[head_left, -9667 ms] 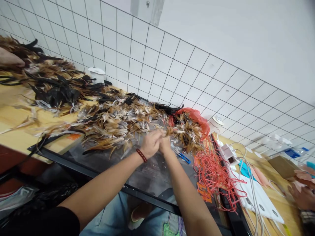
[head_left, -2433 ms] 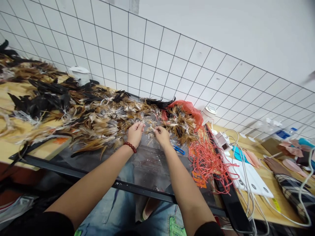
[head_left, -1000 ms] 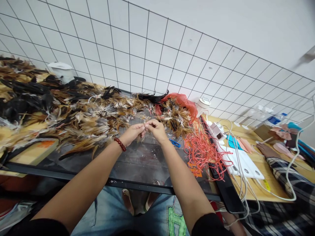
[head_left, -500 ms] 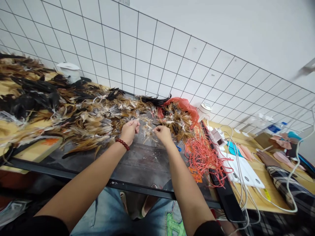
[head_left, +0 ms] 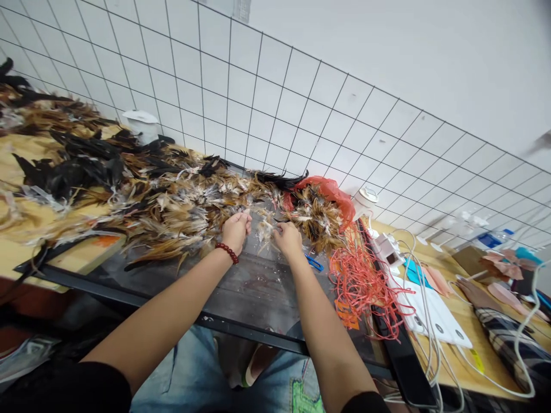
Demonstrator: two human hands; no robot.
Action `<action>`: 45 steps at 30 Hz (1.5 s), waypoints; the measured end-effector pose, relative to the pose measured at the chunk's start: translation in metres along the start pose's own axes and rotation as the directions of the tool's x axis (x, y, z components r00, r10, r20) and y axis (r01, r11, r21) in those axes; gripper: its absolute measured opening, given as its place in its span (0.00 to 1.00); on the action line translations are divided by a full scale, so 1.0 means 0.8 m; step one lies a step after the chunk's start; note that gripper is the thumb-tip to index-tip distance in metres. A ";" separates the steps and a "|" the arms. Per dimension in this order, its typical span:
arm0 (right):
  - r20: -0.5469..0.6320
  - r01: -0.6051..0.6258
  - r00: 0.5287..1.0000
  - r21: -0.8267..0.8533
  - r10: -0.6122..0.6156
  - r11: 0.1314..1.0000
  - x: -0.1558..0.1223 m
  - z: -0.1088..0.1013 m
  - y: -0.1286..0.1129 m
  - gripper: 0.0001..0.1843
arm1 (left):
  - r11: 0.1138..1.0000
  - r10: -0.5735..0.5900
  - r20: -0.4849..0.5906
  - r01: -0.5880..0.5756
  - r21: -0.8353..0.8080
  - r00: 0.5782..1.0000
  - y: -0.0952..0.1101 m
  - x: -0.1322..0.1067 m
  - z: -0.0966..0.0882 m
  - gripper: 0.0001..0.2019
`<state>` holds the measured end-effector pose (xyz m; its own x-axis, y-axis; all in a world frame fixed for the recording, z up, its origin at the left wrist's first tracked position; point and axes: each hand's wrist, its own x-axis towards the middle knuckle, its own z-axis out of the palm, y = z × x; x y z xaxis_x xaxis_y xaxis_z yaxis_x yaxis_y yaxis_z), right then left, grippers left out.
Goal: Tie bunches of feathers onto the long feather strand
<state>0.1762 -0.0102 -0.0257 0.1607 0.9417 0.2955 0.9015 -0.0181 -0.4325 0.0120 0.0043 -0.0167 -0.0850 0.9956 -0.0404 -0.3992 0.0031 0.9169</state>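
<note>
My left hand [head_left: 236, 232], with a dark red bead bracelet [head_left: 227, 252] at the wrist, is closed in a pinch on a small pale feather [head_left: 247, 211], mostly hidden by the fingers. To its right, my right hand [head_left: 288, 238] has its thumb and forefinger slightly apart, with nothing plain between them. Loose pale fluff [head_left: 264, 230] lies on the dark tabletop [head_left: 258, 284] between both hands. A large heap of brown and cream feathers [head_left: 181, 215] spreads left of my left hand. Beyond my right hand, more bundled feathers [head_left: 321, 221] rest against a red plastic bag [head_left: 333, 192].
Tangled red string [head_left: 365, 281] lies at the right, with a blue clip-like tool [head_left: 314, 263] near my right forearm. White cables [head_left: 430, 338] and a co-worker's plaid sleeve [head_left: 499, 332] are farther right. A wire grid [head_left: 258, 86] stands behind. Black feathers [head_left: 77, 169] lie at left.
The view has shifted, so the scene sits a little more to the right and lower. My right thumb and forefinger have parted slightly; my left hand keeps its pinch.
</note>
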 end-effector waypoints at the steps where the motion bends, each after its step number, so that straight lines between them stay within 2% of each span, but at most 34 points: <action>1: -0.015 0.023 1.000 -0.038 -0.024 0.999 0.000 0.004 -0.002 0.09 | 1.000 0.017 0.004 -0.017 0.013 1.000 -0.002 0.000 0.000 0.10; 4: -0.086 0.027 0.996 -0.013 -0.028 1.000 0.001 0.010 -0.005 0.09 | 0.999 0.026 0.027 -0.027 0.028 0.999 -0.005 0.000 0.002 0.10; 8: -0.182 0.040 0.983 0.102 -0.021 0.994 -0.003 0.006 -0.006 0.10 | 0.998 -0.060 0.076 0.059 0.011 0.995 -0.003 -0.003 0.005 0.11; 11: -0.143 0.081 0.986 -0.004 -0.081 0.997 -0.007 0.005 -0.007 0.08 | 0.997 -0.069 0.096 0.071 -0.017 0.993 0.003 -0.007 0.005 0.11; 14: -0.046 0.052 0.997 -0.106 -0.057 0.993 -0.008 0.006 -0.007 0.08 | 0.998 -0.064 0.103 0.067 -0.023 0.993 0.009 -0.009 0.003 0.12; 17: -0.113 0.044 0.992 -0.052 -0.050 0.998 -0.008 0.007 -0.009 0.08 | 0.993 -0.117 0.162 0.120 -0.008 0.980 0.009 -0.011 0.002 0.12; 19: -0.211 0.129 0.969 -0.014 -0.129 0.992 -0.012 0.006 -0.013 0.08 | 0.984 -0.173 0.227 0.178 -0.002 0.958 0.005 -0.012 0.004 0.12; 21: -0.257 0.252 0.933 -0.029 -0.251 0.967 -0.018 0.005 -0.020 0.08 | 0.976 -0.199 0.271 0.216 -0.035 0.942 0.002 -0.013 0.007 0.11; 24: -0.222 0.407 0.883 -0.073 -0.413 0.910 -0.029 0.003 -0.033 0.10 | 0.965 -0.181 0.272 0.224 -0.134 0.945 -0.001 -0.013 0.008 0.08; 26: -0.194 0.470 0.861 -0.050 -0.470 0.881 -0.034 0.001 -0.039 0.10 | 0.956 -0.177 0.248 0.226 -0.186 0.952 0.001 -0.011 0.007 0.07; 28: -0.213 0.463 0.871 0.053 -0.443 0.885 -0.034 0.001 -0.041 0.10 | 0.949 -0.174 0.231 0.226 -0.220 0.957 0.004 -0.009 0.005 0.09; 30: -0.256 0.372 0.916 0.247 -0.310 0.895 -0.029 0.002 -0.040 0.10 | 0.947 -0.162 0.235 0.218 -0.237 0.958 0.007 -0.007 0.004 0.11; 32: -0.242 0.241 0.961 0.482 -0.136 0.842 -0.021 0.006 -0.037 0.13 | 0.951 -0.149 0.259 0.210 -0.226 0.954 0.008 -0.006 0.003 0.11; 34: -0.173 0.141 0.984 0.673 -0.032 0.726 -0.014 0.009 -0.034 0.18 | 0.960 -0.139 0.282 0.199 -0.197 0.949 0.008 -0.008 0.004 0.11; 37: -0.101 0.100 0.994 0.816 -0.031 0.569 -0.007 0.012 -0.032 0.19 | 0.970 -0.137 0.304 0.190 -0.151 0.943 0.005 -0.011 0.006 0.11; 42: -0.082 0.094 0.996 0.866 -0.047 0.491 -0.006 0.004 -0.029 0.14 | 0.965 -0.173 0.372 0.232 -0.119 0.912 0.005 -0.015 0.007 0.10; 45: 0.006 0.010 0.999 0.942 -0.047 0.335 -0.005 -0.005 -0.024 0.14 | 0.961 -0.212 0.305 0.255 -0.108 0.928 0.009 -0.013 0.006 0.11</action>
<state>0.1597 -0.0147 -0.0151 0.1159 0.9435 0.3103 -0.0752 0.3198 -0.9445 0.0141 -0.0056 -0.0079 0.2847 0.9522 -0.1108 -0.5042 0.2470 0.8275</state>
